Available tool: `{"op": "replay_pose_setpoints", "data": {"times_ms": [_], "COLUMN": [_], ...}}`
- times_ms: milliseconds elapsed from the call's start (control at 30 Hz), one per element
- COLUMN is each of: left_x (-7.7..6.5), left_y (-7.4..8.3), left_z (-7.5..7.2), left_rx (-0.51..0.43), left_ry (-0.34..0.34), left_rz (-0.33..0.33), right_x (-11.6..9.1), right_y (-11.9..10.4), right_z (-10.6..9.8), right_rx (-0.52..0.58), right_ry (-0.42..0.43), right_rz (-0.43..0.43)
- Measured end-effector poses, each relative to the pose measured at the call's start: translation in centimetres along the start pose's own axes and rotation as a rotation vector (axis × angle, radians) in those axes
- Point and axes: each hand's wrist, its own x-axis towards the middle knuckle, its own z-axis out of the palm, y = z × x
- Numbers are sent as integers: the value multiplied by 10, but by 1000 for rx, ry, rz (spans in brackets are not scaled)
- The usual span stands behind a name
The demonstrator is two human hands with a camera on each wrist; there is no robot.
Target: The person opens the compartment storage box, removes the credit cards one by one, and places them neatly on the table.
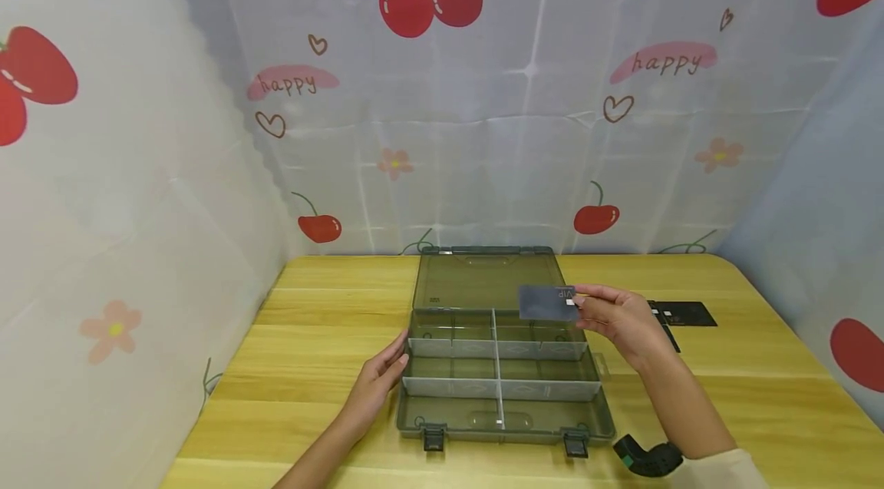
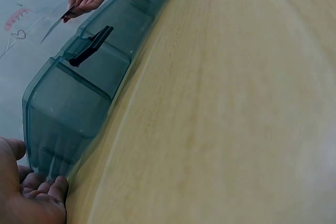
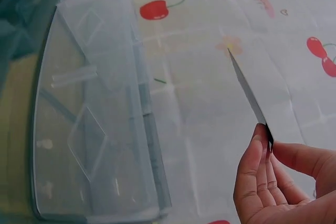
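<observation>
A dark card marked "VIP" [image 1: 545, 303], its lettering upside down, is pinched between the thumb and fingers of my right hand [image 1: 625, 324]. The card is above the back right compartment of a translucent grey-green divider box [image 1: 499, 389]. In the right wrist view the card [image 3: 247, 90] appears nearly edge-on. My left hand [image 1: 376, 381] rests against the box's left side wall. The left wrist view shows the fingers of that hand [image 2: 39, 192] touching the wall low down, with the thumb near the rim.
The box's lid [image 1: 490, 279] lies open toward the back, and two latches [image 1: 433, 439] hang at its front. More dark cards [image 1: 684, 313] lie on the wooden table [image 1: 331, 320] to the right, partly behind my right hand. A black curved strap piece [image 1: 648, 458] is by my right wrist.
</observation>
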Motion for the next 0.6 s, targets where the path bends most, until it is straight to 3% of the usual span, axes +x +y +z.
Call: {"op": "replay_pose_setpoints", "data": {"times_ms": [600], "left_x": [0], "left_y": [0], "left_z": [0], "left_rx": [-15], "left_ry": [1], "left_rz": [5], "right_x": [1], "right_y": [-8], "right_z": [-57], "right_rx": [161], "right_ry": [40], "right_rz": [-40]}}
